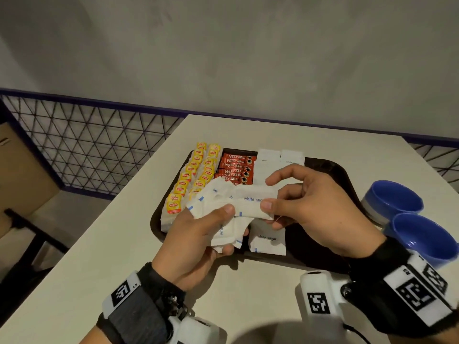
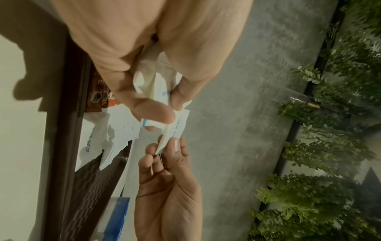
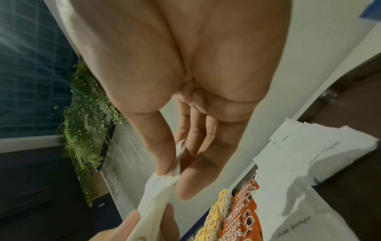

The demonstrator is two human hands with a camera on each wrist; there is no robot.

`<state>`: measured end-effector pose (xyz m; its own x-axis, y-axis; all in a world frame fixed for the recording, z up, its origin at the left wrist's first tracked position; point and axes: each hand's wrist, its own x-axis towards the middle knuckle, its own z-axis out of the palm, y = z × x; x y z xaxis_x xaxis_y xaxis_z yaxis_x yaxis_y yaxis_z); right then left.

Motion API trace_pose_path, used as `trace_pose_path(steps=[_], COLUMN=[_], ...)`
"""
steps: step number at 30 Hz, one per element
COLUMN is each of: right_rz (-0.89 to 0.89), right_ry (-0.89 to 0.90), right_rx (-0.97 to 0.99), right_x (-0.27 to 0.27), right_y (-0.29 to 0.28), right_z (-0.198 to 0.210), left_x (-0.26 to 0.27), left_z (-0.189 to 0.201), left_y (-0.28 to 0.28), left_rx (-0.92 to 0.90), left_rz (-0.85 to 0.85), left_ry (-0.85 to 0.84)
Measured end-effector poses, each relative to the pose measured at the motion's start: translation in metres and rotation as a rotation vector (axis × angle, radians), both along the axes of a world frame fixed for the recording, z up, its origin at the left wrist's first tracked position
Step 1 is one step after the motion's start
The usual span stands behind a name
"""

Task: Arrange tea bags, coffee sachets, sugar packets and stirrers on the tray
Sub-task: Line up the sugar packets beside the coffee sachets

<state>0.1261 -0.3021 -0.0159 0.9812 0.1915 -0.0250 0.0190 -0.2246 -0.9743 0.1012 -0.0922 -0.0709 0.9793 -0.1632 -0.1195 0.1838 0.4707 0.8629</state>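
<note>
Right hand (image 1: 313,207) pinches one sugar packet (image 1: 255,201) from left hand (image 1: 198,234) (a bunch).

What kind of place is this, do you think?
Probably a café or hotel refreshment corner: a serving tray of Lipton tea bags, Nescafe sachets and sugar packets, plus a wall of foliage.

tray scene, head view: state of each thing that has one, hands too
left hand: grips a bunch of sugar packets
right hand: pinches one sugar packet from the bunch
tea bags: two rows on tray
coffee sachets: stacked row beside them
blue cups: on table, off tray
</note>
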Motion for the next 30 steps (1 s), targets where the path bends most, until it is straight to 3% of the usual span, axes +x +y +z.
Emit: trace_pose_path(steps=[13, 22, 26, 30], right_rz=[0.058, -0.286, -0.340, -0.235], right_ry=[-0.009, -0.084, -0.035, 0.061], right_rx=[-0.095, -0.136, -0.255, -0.453], right_x=[-0.001, 0.015, 0.019, 0.029], right_y=[-0.002, -0.041, -0.057, -0.059], right_z=[0.003, 0.003, -0.005, -0.012], left_x=[0.000, 0.004, 0.001, -0.001], left_z=[-0.006, -0.005, 0.000, 0.004], left_y=[-0.004, -0.002, -0.005, -0.006], left_rx=[0.068, 0.023, -0.005, -0.025], left_rz=[0.036, 0.097, 0.092, 0.070], left_ry=[-0.015, 0.057, 0.073, 0.092])
